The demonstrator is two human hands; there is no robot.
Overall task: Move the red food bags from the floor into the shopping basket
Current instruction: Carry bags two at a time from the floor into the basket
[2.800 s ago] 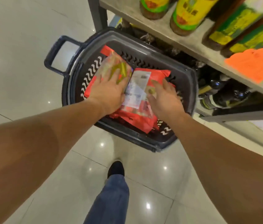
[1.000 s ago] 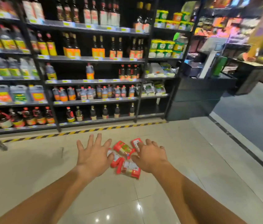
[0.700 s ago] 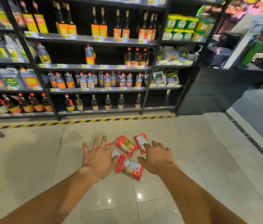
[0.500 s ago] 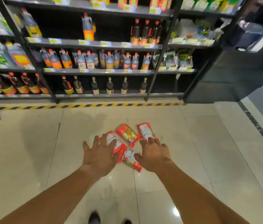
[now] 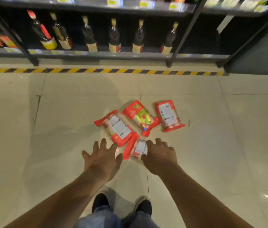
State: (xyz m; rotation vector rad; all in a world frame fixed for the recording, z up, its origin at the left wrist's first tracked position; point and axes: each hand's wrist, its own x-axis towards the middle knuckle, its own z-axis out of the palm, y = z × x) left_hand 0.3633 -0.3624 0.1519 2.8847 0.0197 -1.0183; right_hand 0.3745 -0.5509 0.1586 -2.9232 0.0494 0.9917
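Several red food bags lie in a loose cluster on the pale tiled floor. One with a white label (image 5: 116,127) lies at the left, one with a yellow-green front (image 5: 140,116) in the middle, another (image 5: 168,115) at the right. The nearest bag (image 5: 137,149) lies between my hands. My left hand (image 5: 102,159) hovers with fingers spread just short of the left bag. My right hand (image 5: 160,154) reaches over the right edge of the nearest bag, fingers loosely bent, holding nothing. The shopping basket is out of view.
A dark shelf unit (image 5: 113,53) with rows of sauce bottles (image 5: 114,38) stands behind the bags. A yellow-black striped tape line (image 5: 103,70) runs along its foot. My shoes (image 5: 100,201) stand on the tiles below my arms.
The view has tilted down and closed in on the bags. Both hands have dropped lower and now sit at the nearest bag. Earlier both hands were pressing bags into the basket.
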